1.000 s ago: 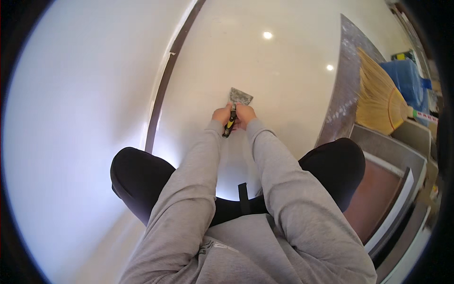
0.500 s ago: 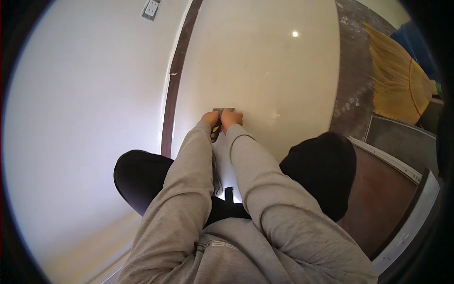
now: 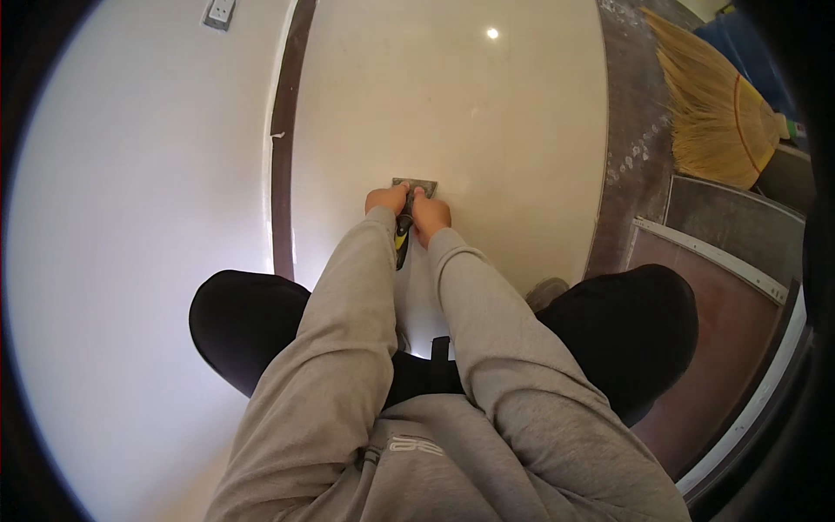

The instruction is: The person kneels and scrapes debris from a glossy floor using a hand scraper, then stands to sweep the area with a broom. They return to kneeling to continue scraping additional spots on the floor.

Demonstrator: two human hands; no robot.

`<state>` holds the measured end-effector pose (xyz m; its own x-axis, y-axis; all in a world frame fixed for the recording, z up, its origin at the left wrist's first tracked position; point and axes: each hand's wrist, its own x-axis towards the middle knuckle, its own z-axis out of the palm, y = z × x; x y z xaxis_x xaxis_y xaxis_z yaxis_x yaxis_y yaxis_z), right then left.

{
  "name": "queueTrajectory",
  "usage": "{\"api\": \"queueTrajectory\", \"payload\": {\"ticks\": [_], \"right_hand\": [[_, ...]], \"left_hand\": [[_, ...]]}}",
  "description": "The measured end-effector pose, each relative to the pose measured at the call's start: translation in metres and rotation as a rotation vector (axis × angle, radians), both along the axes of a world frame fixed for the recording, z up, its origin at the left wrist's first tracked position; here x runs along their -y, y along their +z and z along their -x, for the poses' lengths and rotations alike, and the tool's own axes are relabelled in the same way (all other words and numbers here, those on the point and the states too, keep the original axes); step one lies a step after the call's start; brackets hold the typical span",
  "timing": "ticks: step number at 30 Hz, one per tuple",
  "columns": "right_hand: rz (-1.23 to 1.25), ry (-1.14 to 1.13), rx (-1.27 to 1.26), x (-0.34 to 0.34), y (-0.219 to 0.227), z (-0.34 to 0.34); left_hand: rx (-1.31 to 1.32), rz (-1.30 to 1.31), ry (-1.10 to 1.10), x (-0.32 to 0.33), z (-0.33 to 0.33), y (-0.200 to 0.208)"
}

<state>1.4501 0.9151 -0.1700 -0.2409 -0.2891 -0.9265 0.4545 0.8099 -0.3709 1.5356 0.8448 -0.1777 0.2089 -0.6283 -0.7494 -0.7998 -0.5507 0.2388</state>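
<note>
Both my hands are closed on a putty knife (image 3: 416, 186) with a wide, dull grey blade. Its black and yellow handle (image 3: 402, 243) points back toward me. My left hand (image 3: 385, 201) grips the blade's left side, while my right hand (image 3: 432, 214) grips the right, both thumbs lying on top. The far blade edge is low over the glossy cream floor tile (image 3: 452, 113); whether the whole edge touches cannot be made out. My fingers beneath the tool are hidden.
A dark brown border strip (image 3: 285, 113) runs along the white wall (image 3: 148, 217) at left, which carries a socket (image 3: 220, 12). A straw broom (image 3: 718, 104) lies at the far right. Nearer is a reddish-brown panel (image 3: 709, 348) with a pale edge. My bent knees flank my arms.
The view has shifted, so the wall and broom sit further left. My hands have spread slightly apart on the putty knife, and more of its blade shows. Both still grip it.
</note>
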Motion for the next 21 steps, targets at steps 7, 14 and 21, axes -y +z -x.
{"api": "queueTrajectory", "payload": {"ticks": [7,14,21], "right_hand": [[0.076,0.063,-0.268,0.018,0.02,-0.006],[0.127,0.094,-0.212,0.029,0.003,-0.003],[0.112,0.28,-0.528,0.041,-0.007,0.004]], "left_hand": [[-0.061,0.022,0.098,0.008,0.003,0.001],[-0.155,0.046,0.177,0.015,-0.001,-0.011],[0.053,0.165,0.043,0.028,0.018,0.003]]}}
